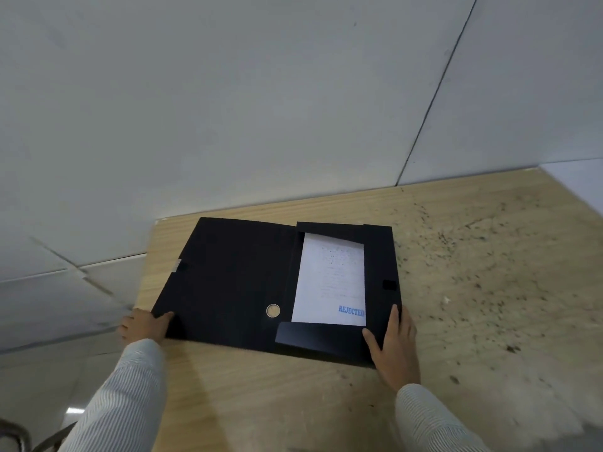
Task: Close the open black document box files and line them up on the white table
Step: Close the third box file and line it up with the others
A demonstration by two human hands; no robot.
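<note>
One black box file lies wide open at the centre of the frame, flat on a wood-grain top, its far left corner close to the top's edge. The left hand has the lower left corner of the cover, thumb lying on top and fingers seemingly tucked under the edge, though that side is blurred and hard to read. The right hand is at the lower right corner of the tray half, fingers loosely curled along the outer edge and thumb laid over the bottom flap; a steadying clasp more than a tight squeeze. Inside, a white sheet stamped REJECTED in blue sits under the flaps, and a round finger hole shows on the spine panel just left of it. This looks like the closing step, only just set up: nothing is folded yet. Next, the left hand needs to swing the cover over to the right across the sheet, the right hand pinning the tray and then clearing out so the clasp tab at the right edge can meet its mate. No white table is in sight here, only pale floor in the upper part of the frame, so lining up comes later.
</note>
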